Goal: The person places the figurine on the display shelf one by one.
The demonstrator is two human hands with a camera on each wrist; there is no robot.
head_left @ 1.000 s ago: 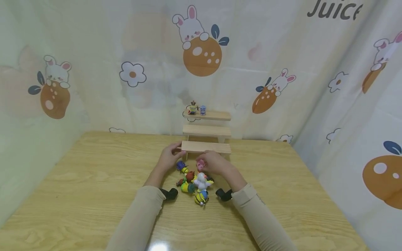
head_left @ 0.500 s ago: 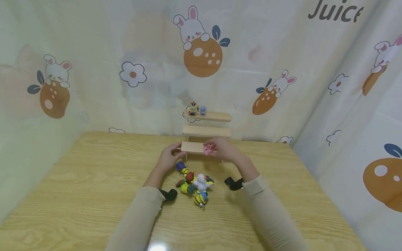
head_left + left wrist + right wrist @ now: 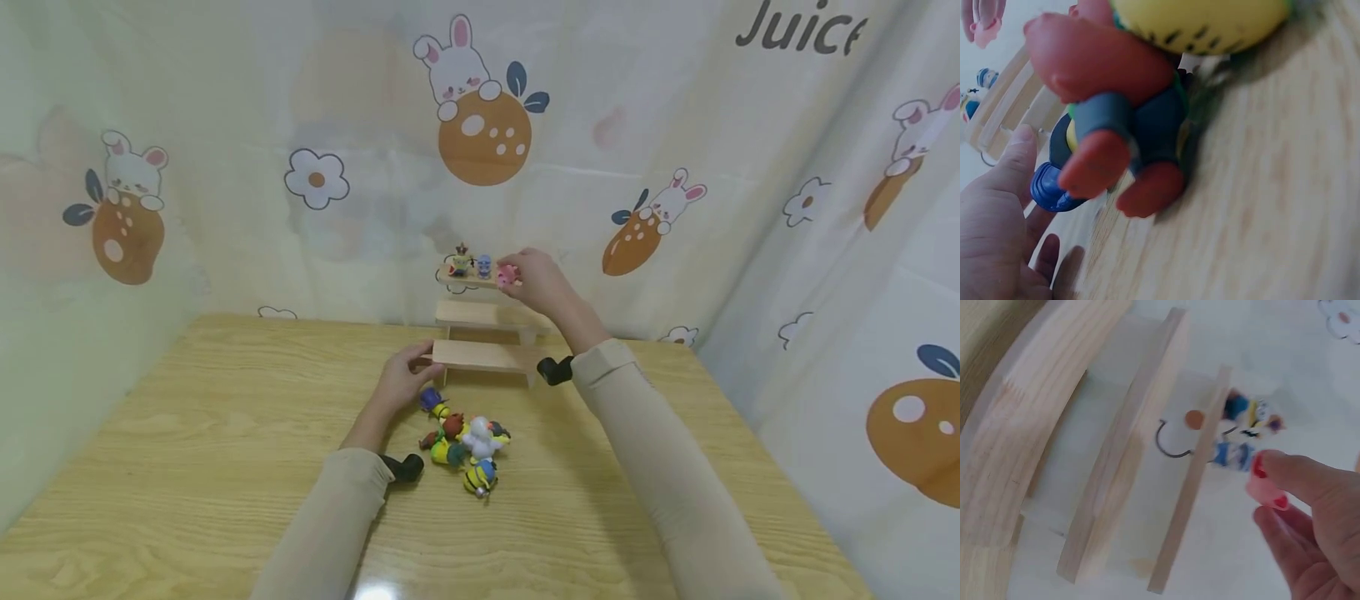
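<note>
My right hand (image 3: 542, 285) pinches a small pink toy figure (image 3: 1266, 490) between thumb and fingers, just above the top step of a three-step wooden display stand (image 3: 483, 357). Left of it on that step stand a crowned yellow figure (image 3: 460, 262) and a small blue figure (image 3: 484, 266). My left hand (image 3: 399, 380) holds the left end of the lowest step, thumb in front. Near that hand, a figure with a blue-purple hat (image 3: 432, 401) lies on the table. The left wrist view shows a red-footed figure (image 3: 1104, 69) close up.
Several toy figures lie in a heap before the stand, including a white bird-like figure (image 3: 481, 437), a yellow-and-blue one (image 3: 480, 477) and a yellow-green one (image 3: 447, 452). A printed curtain (image 3: 360, 250) hangs behind the wooden table (image 3: 225, 467).
My right hand has lifted the pink figure from beside the heap, up past the lower steps to the top step. The left hand has stayed at the lowest step's end.
</note>
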